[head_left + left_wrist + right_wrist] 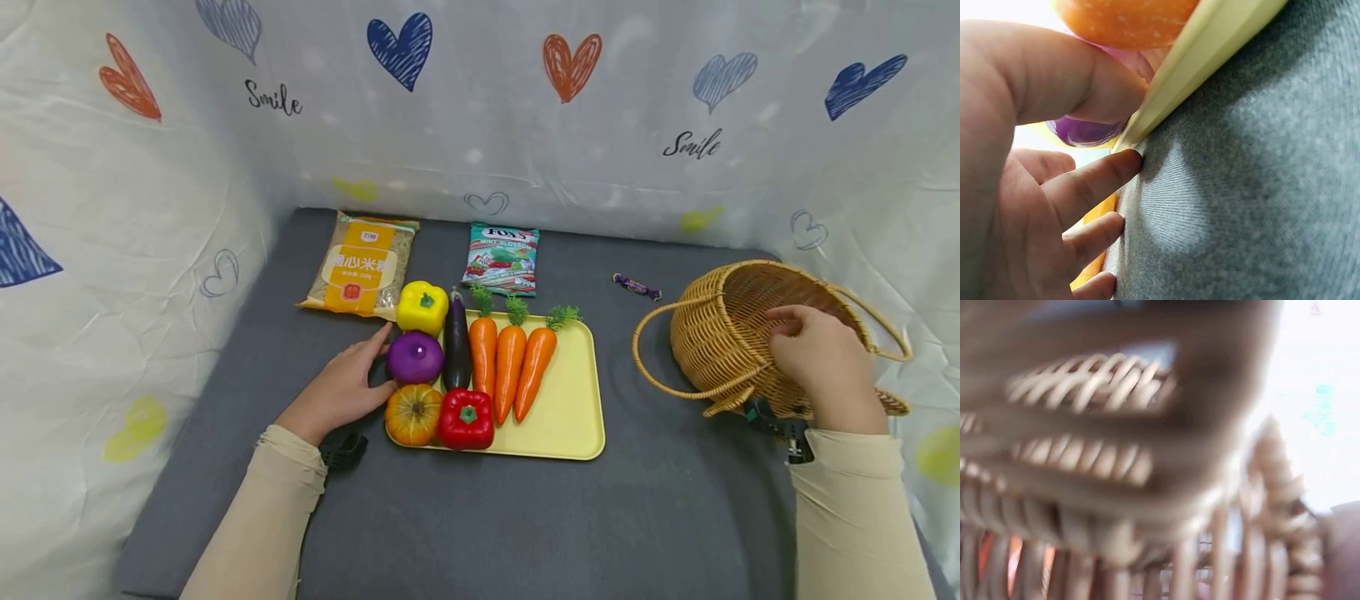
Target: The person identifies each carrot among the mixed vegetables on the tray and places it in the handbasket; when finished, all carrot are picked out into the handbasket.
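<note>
My left hand (341, 393) rests at the left edge of the yellow tray (573, 400), fingers spread; in the left wrist view its thumb (1104, 94) lies at the tray's rim. Right by it are a purple onion (415, 357), a small orange pumpkin (414, 414) and a yellow bell pepper (422, 307). An eggplant (457, 346), a red bell pepper (466, 419) and three carrots (510, 358) lie on the tray. My right hand (821, 358) reaches into the mouth of the wicker basket (697, 342), fingers bent; I cannot tell whether they hold anything.
Behind the tray lie a bag of grain (363, 265) and a teal candy bag (501, 258). A purple-wrapped candy (637, 287) lies left of the basket. The basket's handle (641, 354) sticks out to the left. A printed cloth (480, 125) encloses the table (525, 533).
</note>
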Demonstrator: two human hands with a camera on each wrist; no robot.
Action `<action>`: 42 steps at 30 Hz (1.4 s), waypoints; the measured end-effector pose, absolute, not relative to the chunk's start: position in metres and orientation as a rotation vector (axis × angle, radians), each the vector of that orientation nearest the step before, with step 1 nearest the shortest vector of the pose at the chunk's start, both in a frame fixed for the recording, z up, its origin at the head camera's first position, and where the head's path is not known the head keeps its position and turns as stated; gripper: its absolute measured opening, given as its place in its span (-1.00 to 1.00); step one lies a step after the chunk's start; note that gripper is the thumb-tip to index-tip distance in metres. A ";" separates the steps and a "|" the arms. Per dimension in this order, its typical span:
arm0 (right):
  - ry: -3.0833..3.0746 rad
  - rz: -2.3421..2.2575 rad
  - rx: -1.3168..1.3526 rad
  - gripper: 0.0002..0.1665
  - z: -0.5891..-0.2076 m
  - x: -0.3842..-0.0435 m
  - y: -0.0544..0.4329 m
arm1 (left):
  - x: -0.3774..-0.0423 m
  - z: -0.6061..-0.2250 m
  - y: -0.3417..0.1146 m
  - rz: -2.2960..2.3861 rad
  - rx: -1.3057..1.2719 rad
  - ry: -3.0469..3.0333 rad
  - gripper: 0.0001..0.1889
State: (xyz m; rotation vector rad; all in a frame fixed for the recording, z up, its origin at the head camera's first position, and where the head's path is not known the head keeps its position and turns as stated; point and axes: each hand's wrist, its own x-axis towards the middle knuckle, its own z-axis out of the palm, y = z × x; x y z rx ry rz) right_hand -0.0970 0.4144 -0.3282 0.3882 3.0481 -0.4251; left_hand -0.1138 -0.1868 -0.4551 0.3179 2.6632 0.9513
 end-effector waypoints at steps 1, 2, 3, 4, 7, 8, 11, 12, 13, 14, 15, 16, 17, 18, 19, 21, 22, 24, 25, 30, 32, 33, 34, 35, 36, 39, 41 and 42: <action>3.094 -0.434 0.399 -0.46 -0.328 -0.094 0.409 | -0.114 -0.455 -0.187 0.951 0.317 2.663 0.05; 3.153 -0.454 0.407 -0.47 -0.327 -0.090 0.403 | -0.114 -0.454 -0.187 0.952 0.316 2.662 0.05; 3.239 -0.476 0.412 -0.49 -0.328 -0.086 0.396 | -0.114 -0.454 -0.187 0.950 0.316 2.663 0.05; 3.348 -0.517 0.404 -0.51 -0.330 -0.082 0.387 | -0.114 -0.454 -0.187 0.947 0.318 2.664 0.04; 3.683 -0.704 0.231 -0.59 -0.339 -0.069 0.353 | -0.113 -0.453 -0.187 0.943 0.317 2.668 0.04; 3.755 -0.762 0.125 -0.61 -0.343 -0.066 0.340 | -0.113 -0.453 -0.187 0.946 0.321 2.669 0.04; 3.797 -0.872 -0.268 -0.64 -0.359 -0.056 0.301 | -0.113 -0.453 -0.188 0.959 0.325 2.668 0.03; 3.762 -0.900 -0.376 -0.66 -0.365 -0.054 0.288 | -0.113 -0.453 -0.188 0.964 0.328 2.668 0.03; 3.711 -0.904 -0.466 -0.67 -0.371 -0.053 0.276 | -0.112 -0.453 -0.188 0.969 0.333 2.668 0.02; 3.654 -0.879 -0.548 -0.69 -0.378 -0.052 0.265 | -0.112 -0.453 -0.188 0.975 0.336 2.667 0.02; 3.602 -0.864 -0.613 -0.71 -0.385 -0.053 0.254 | -0.111 -0.453 -0.189 0.979 0.333 2.666 0.02; 3.552 -0.849 -0.662 -0.73 -0.391 -0.053 0.244 | -0.111 -0.453 -0.189 0.981 0.330 2.665 0.02; 3.501 -0.823 -0.687 -0.74 -0.397 -0.054 0.235 | -0.111 -0.453 -0.188 0.985 0.329 2.664 0.02; 3.450 -0.798 -0.710 -0.75 -0.403 -0.055 0.226 | -0.110 -0.453 -0.188 0.988 0.328 2.663 0.02; 3.398 -0.764 -0.732 -0.74 -0.408 -0.056 0.218 | -0.110 -0.454 -0.188 0.991 0.323 2.661 0.02; 3.311 -0.695 -0.767 -0.70 -0.418 -0.058 0.205 | -0.110 -0.454 -0.187 0.990 0.316 2.661 0.02; 3.266 -0.659 -0.779 -0.67 -0.423 -0.059 0.201 | -0.110 -0.455 -0.186 0.991 0.315 2.661 0.02; 3.191 -0.588 -0.806 -0.60 -0.432 -0.061 0.195 | -0.110 -0.456 -0.186 0.988 0.318 2.662 0.02; 3.162 -0.564 -0.818 -0.58 -0.436 -0.061 0.193 | -0.110 -0.457 -0.185 0.991 0.319 2.661 0.03; 3.089 -0.539 -0.835 -0.57 -0.449 -0.061 0.189 | -0.111 -0.458 -0.184 1.001 0.326 2.658 0.03; 3.091 -0.556 -0.834 -0.59 -0.451 -0.061 0.189 | -0.111 -0.457 -0.184 0.999 0.319 2.657 0.03; 3.098 -0.564 -0.838 -0.60 -0.451 -0.061 0.189 | -0.111 -0.457 -0.184 0.993 0.321 2.659 0.03; 3.107 -0.565 -0.842 -0.60 -0.451 -0.061 0.189 | -0.111 -0.457 -0.184 0.988 0.322 2.660 0.03; 3.117 -0.568 -0.848 -0.61 -0.451 -0.061 0.190 | -0.111 -0.456 -0.184 0.982 0.319 2.662 0.03; 3.126 -0.572 -0.854 -0.63 -0.451 -0.062 0.190 | -0.111 -0.456 -0.184 0.976 0.322 2.664 0.03; 3.141 -0.584 -0.889 -0.67 -0.450 -0.063 0.191 | -0.112 -0.455 -0.185 0.957 0.331 2.673 0.03; 3.144 -0.587 -0.916 -0.71 -0.450 -0.064 0.191 | -0.112 -0.454 -0.186 0.952 0.335 2.678 0.03; 3.147 -0.588 -0.929 -0.73 -0.450 -0.064 0.190 | -0.112 -0.455 -0.186 0.951 0.336 2.678 0.03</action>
